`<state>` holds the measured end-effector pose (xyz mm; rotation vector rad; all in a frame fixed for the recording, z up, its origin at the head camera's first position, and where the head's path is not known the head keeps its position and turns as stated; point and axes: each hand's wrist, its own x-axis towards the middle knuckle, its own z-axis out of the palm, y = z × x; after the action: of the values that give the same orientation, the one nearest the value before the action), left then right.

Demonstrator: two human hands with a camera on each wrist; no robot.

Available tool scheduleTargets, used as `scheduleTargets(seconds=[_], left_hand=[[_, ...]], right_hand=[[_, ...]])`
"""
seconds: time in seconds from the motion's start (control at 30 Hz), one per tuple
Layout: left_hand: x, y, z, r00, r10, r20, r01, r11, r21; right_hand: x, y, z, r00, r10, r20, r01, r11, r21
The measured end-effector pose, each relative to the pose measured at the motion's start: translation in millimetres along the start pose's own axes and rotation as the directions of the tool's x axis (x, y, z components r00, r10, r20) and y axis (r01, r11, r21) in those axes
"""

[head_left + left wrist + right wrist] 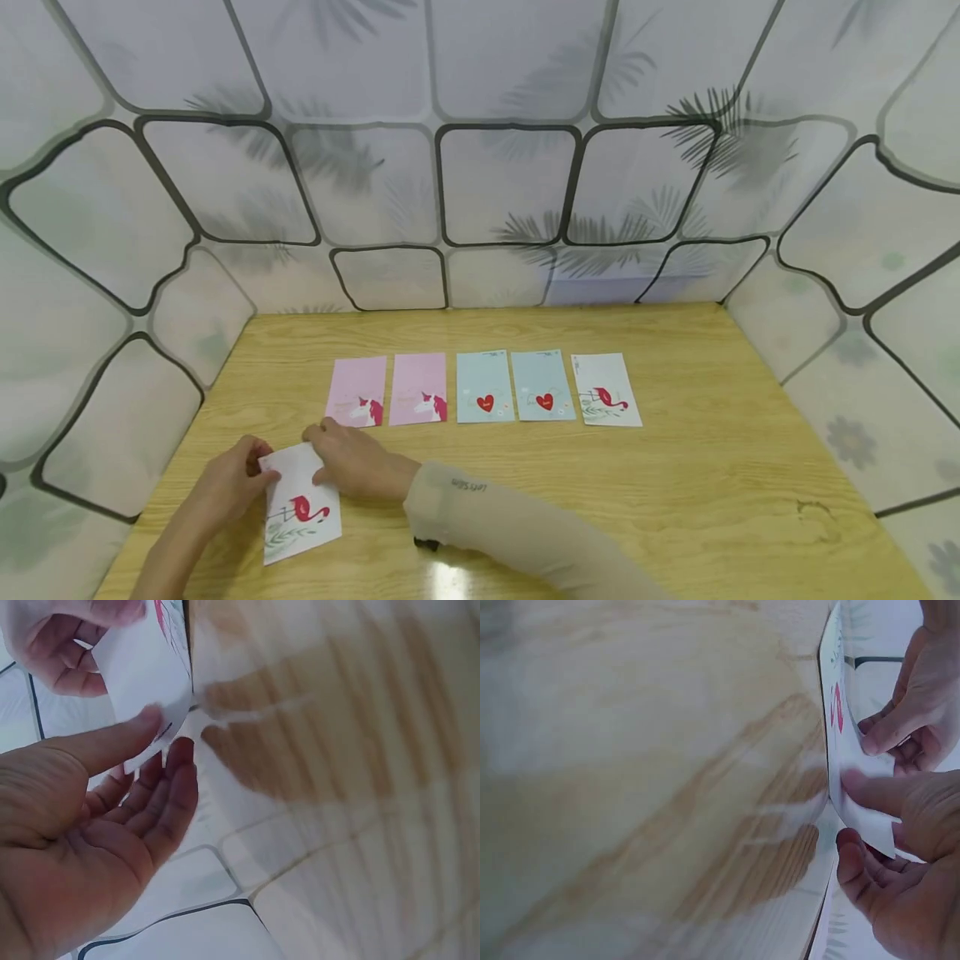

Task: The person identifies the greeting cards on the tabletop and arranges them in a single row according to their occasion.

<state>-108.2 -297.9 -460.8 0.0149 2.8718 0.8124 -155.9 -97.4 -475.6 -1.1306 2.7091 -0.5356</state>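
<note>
A white card with a red flamingo and green leaves (pixel 300 510) is held between both hands over the front left of the table. My left hand (pixel 227 486) pinches its upper left edge, thumb on the printed face. At the upper right corner my right hand (pixel 358 463) grips it. In the right wrist view the right thumb (pixel 874 791) lies on the face with the fingers behind the card (pixel 862 814). The left wrist view shows the left thumb (pixel 124 741) on the card's corner. Behind the right hand lies a pink unicorn card (pixel 357 385), its lower edge partly covered.
To the right along the row lie another pink unicorn card (pixel 417 385), two light blue heart cards (pixel 482 373) (pixel 537 372) and a second flamingo card (pixel 604 375). Patterned cloth walls (pixel 502 183) enclose the wooden table (pixel 675 492) at the back and sides.
</note>
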Motion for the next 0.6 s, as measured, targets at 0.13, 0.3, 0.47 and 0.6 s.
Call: scheduleTargets(seconds=[0.13,0.3,0.47,0.6], left_hand=[[-3.5,6.1,-4.0,0.998,0.009,-0.070,-0.010,1.000,-0.004],[-8.3,15.3,-11.6,0.986,0.049,-0.162,-0.051,0.999,-0.005],[-11.3,30.3,-17.3,0.973,0.041,-0.226,-0.053,0.998,-0.046],[-13.1,42.4,-20.3,0.963,0.029,-0.268,-0.053,0.995,-0.082]], right_hand=[[0,11,-3,0.994,-0.048,-0.094,0.059,0.991,0.117],[-5,20,-9,0.986,0.021,-0.167,0.050,0.912,0.408],[-15,23,-20,0.969,0.069,-0.237,0.067,0.851,0.520],[-21,26,-31,0.950,0.131,-0.284,0.064,0.809,0.585]])
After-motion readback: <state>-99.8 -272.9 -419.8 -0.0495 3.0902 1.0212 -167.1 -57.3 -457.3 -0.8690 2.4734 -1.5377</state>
